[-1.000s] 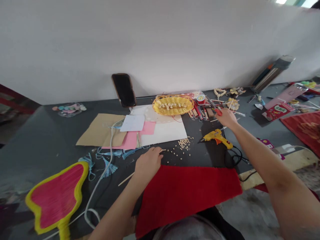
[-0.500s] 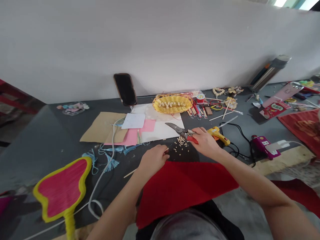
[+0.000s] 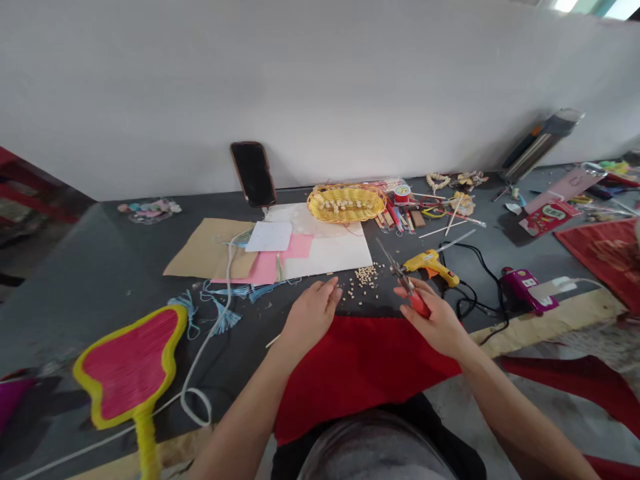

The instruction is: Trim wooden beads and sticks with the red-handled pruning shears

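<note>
My left hand (image 3: 311,313) is closed over the dark tabletop, its fingers pinched on a thin wooden stick (image 3: 273,341). Only the rear end of that stick shows, beside the wrist; the hand hides the rest. To the right, my right hand (image 3: 437,325) grips pruning shears (image 3: 419,303) by their red handles, blades pointing up and away. Small cut wooden pieces (image 3: 366,275) lie in a loose pile between the hands, just beyond them. A red cloth (image 3: 360,367) spreads over the lap and table edge below both hands.
A yellow basket (image 3: 327,210) with small pale pieces stands near the wall. A yellow glue gun (image 3: 431,265) lies beyond my right hand. Leftward are blue tassels (image 3: 226,316), a white cord (image 3: 227,280) and a pink fan (image 3: 131,367). A phone (image 3: 253,175) leans on the wall.
My right hand has drawn back to the right with the shears, turning their blades more upright. My left hand and the stick have shifted slightly; less of the stick's rear end shows.
</note>
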A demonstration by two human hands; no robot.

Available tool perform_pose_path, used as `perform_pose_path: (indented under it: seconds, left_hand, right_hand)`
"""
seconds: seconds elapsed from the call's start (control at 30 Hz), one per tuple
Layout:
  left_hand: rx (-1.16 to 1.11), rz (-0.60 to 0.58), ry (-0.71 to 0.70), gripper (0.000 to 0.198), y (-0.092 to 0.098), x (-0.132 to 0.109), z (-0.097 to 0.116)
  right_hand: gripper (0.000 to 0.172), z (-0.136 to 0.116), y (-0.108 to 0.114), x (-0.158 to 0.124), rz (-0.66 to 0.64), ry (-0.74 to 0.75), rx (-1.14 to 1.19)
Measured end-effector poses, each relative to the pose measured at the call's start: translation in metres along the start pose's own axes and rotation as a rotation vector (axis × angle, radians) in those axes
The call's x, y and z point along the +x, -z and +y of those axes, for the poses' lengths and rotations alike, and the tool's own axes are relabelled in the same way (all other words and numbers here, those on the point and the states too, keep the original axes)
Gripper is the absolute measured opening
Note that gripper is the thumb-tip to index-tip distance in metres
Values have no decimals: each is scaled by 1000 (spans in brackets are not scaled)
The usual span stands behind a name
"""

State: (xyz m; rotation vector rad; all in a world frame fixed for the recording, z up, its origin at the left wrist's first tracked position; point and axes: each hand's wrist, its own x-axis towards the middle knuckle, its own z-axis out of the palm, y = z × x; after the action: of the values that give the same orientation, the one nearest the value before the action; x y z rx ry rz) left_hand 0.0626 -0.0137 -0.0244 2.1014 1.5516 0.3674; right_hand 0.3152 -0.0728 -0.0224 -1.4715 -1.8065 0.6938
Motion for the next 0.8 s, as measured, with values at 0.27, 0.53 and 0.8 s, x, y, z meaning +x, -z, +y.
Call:
perform_pose_path:
  seconds: [0.27, 0.53, 0.8]
  left_hand:
    - [-549, 92, 76, 29, 17, -34, 2]
    - [-808, 131, 138, 23, 16, -44, 6]
    - [-858, 138, 122, 20, 11, -46, 2]
  right_hand:
    - [24, -14, -33, -29, -113, 94, -142]
    - [28, -34, -49, -35, -122, 172, -228]
    - [25, -38, -49, -41, -110, 182, -317]
